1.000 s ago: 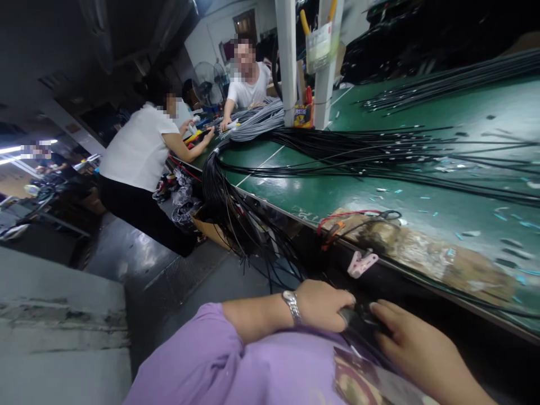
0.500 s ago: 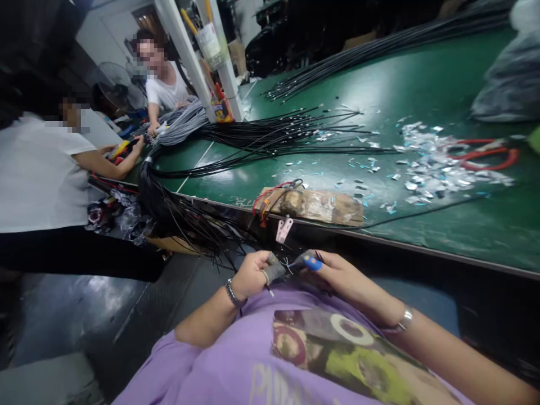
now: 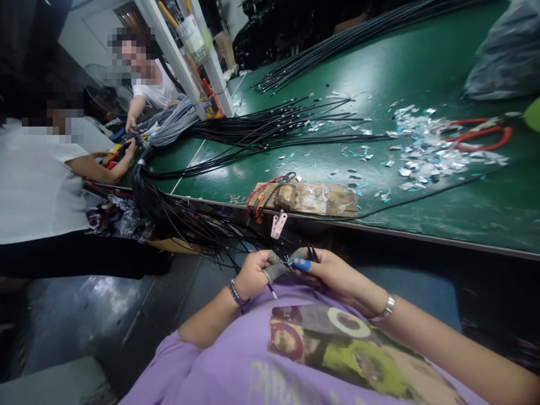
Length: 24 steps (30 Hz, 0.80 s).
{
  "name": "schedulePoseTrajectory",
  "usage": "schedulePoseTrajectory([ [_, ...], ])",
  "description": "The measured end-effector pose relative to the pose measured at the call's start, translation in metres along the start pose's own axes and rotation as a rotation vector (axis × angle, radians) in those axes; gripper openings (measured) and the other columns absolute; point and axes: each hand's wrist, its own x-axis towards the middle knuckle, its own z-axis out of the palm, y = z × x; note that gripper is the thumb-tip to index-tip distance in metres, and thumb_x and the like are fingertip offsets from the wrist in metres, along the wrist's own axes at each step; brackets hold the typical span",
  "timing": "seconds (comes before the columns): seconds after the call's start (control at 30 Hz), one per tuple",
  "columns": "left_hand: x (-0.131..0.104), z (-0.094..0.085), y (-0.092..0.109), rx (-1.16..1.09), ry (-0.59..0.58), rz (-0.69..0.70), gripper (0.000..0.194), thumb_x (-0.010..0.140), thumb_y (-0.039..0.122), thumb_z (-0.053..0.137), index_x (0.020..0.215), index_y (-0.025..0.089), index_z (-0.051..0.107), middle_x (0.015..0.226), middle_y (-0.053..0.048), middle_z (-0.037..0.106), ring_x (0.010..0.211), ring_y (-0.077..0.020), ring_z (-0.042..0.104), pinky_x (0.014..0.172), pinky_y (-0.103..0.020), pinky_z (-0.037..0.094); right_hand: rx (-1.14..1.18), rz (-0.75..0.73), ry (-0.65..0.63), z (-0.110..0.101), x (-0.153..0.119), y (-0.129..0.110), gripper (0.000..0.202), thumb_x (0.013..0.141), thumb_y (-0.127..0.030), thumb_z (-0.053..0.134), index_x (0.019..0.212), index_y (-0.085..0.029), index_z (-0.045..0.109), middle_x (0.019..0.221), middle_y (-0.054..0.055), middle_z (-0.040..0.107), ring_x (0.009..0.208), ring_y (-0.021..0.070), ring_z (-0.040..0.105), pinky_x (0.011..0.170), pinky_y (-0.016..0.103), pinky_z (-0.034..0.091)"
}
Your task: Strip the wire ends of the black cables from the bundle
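Close in front of my purple shirt, my left hand (image 3: 257,274) is closed on a black cable (image 3: 271,289) whose pale end sticks out below the fingers. Facing it, my right hand (image 3: 324,270) pinches at thin wires (image 3: 288,261) that fan out between both sets of fingertips. Dark cable or a tool handle, too small to tell which, shows behind the right fingers. Grey covers wrap several fingertips, and blue tape is on one right finger. Just above hangs a pink clip (image 3: 278,225) from a wooden block (image 3: 329,201) at the table edge.
On the green table (image 3: 422,219) lie black cable bundles (image 3: 253,132), foil scraps (image 3: 413,149) and red-handled scissors (image 3: 485,135). A plastic bag (image 3: 502,62) stands at right. Two co-workers (image 3: 42,180) handle cables at left. More cables (image 3: 164,214) hang over the edge.
My hands have come slightly closer together, with the wires still between the fingertips. The view has shifted a little, so the table scene sits slightly left and higher.
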Motion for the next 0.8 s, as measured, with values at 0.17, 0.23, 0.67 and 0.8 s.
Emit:
schedulePoseTrajectory([
  [0.17,0.001,0.003,-0.008,0.015,0.078,0.021,0.042,0.060,0.050,0.074,0.059,0.015,0.049,0.044,0.007,0.043,0.042,-0.0043,0.036,0.043,-0.018,0.030,-0.163,-0.144,0.149,0.004,-0.001,-0.003,0.039,0.059,-0.052,0.073,0.064,-0.018,0.055,0.044,-0.009,0.040,0.041,0.0050,0.026,0.039,0.021,0.019],
  [0.23,0.002,0.005,-0.009,0.016,0.109,0.028,0.041,0.061,0.049,0.073,0.059,0.016,0.049,0.044,0.007,0.042,0.042,-0.0049,0.037,0.043,-0.018,0.032,-0.201,-0.159,0.169,0.004,-0.001,-0.002,0.039,0.063,-0.054,0.069,0.061,-0.019,0.053,0.043,-0.009,0.038,0.041,0.0059,0.027,0.039,0.022,0.021],
  [0.67,0.001,0.010,-0.012,0.102,0.094,0.066,0.030,0.066,0.037,0.068,0.060,0.016,0.048,0.052,0.005,0.049,0.048,-0.0056,0.041,0.048,-0.018,0.033,-1.236,-0.685,0.256,0.000,-0.005,-0.004,0.011,0.077,-0.017,0.048,0.067,-0.019,0.053,0.066,0.004,0.058,0.062,0.0159,0.054,0.056,0.025,0.040],
  [0.8,0.001,0.009,-0.005,-0.093,0.058,-0.087,0.044,0.062,0.055,0.069,0.061,0.018,0.045,0.041,0.009,0.039,0.038,-0.0044,0.032,0.040,-0.018,0.026,-1.148,-0.581,0.281,-0.009,-0.006,-0.003,0.024,0.090,-0.034,0.039,0.082,-0.018,0.055,0.072,0.005,0.063,0.062,0.0171,0.058,0.058,0.027,0.045],
])
